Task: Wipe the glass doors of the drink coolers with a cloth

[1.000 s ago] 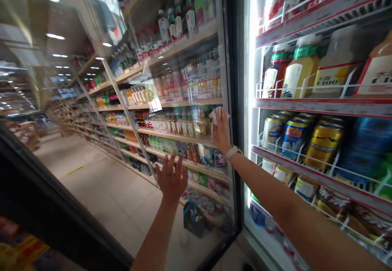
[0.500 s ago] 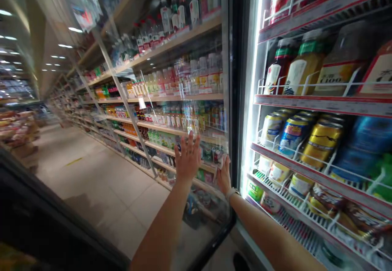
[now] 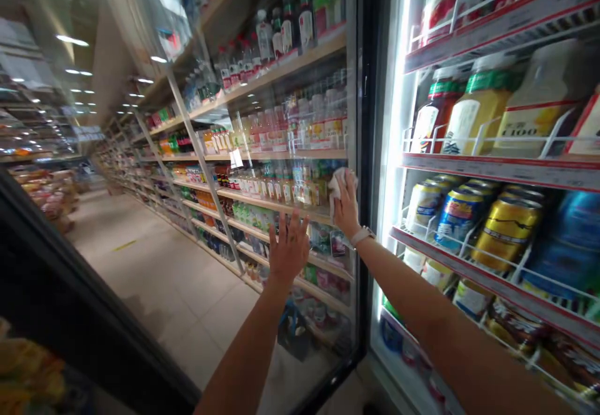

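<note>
Higher up the glass door (image 3: 323, 352) than a moment ago, the right hand (image 3: 347, 210) has moved with its white cloth (image 3: 338, 184), while the left hand (image 3: 289, 249) stays at much the same level.

At the far left, packed goods (image 3: 49, 193) line one side of a long store aisle, blurred. Its pale floor (image 3: 173, 265) carries a short yellow strip (image 3: 124, 245). A thick black door frame (image 3: 89, 302) slants across the lower left corner.

Toward the middle, wooden shelves (image 3: 276, 74) of bottled drinks show in the glass; whether they are behind it or mirrored, I cannot tell. The person's left hand is raised before the pane, fingers spread wide; I cannot tell whether they touch it. Below it, a dark container (image 3: 295, 340) with blue parts shows near the floor.

Just to the right, the right hand holds the cloth flat against the glass beside the door's right edge, its fingers fairly close together over the cloth. A pale band (image 3: 363, 236) circles that wrist.

At the right, a bright light strip (image 3: 396, 115) runs down the edge of an open drinks fridge. Bottles (image 3: 473, 115) with green-banded necks stand above blue, silver and gold cans (image 3: 506, 230), behind white wire rails.
</note>
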A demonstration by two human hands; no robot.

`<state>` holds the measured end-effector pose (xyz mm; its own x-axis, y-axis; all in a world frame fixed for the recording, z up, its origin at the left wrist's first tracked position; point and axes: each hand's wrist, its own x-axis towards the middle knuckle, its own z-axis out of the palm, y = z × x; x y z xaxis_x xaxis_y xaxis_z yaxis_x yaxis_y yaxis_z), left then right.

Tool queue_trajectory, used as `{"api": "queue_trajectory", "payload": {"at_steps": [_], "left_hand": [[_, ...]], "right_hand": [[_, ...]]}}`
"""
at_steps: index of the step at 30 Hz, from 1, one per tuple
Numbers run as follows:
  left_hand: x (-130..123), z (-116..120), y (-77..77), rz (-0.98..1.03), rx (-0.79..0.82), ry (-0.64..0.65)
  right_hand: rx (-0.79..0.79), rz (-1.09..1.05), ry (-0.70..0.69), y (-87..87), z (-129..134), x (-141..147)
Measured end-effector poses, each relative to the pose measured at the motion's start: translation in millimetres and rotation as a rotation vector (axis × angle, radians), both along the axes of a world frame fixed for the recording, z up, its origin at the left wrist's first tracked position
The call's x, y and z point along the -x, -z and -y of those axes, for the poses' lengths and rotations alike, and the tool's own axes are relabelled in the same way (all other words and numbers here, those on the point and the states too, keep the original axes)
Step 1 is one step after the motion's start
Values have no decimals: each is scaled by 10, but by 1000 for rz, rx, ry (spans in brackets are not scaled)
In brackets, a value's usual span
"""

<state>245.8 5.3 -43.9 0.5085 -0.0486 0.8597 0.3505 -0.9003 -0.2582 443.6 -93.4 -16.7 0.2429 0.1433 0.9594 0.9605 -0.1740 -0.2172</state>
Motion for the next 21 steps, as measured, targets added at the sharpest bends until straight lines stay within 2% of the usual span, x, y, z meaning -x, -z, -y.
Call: {"api": "queue_trajectory", "payload": {"at_steps": [5, 7, 10, 12, 14, 16, 18, 21], "left_hand": [[-50, -1, 37, 12, 4, -44], [-67, -14, 46, 23, -3, -48], [-75, -48, 44, 13, 6, -42], [-77, -70, 38, 5, 21, -30], [-81, -87, 33, 5, 32, -16], [-87, -98, 28, 9, 22, -14], [-94, -112, 26, 17, -13, -24], [-103, -149, 26, 23, -52, -39]], "right_hand": [[3, -178, 66, 1353, 117, 132], [9, -208, 84, 1792, 157, 303], [-5, -242, 110, 2228, 158, 615], [-25, -272, 132, 2354, 97, 766], [-53, -304, 155, 2318, -9, 823], [-70, -325, 167, 2092, -140, 805], [-66, -330, 164, 1687, -264, 760], [-29, -256, 112, 931, -398, 736]]}}
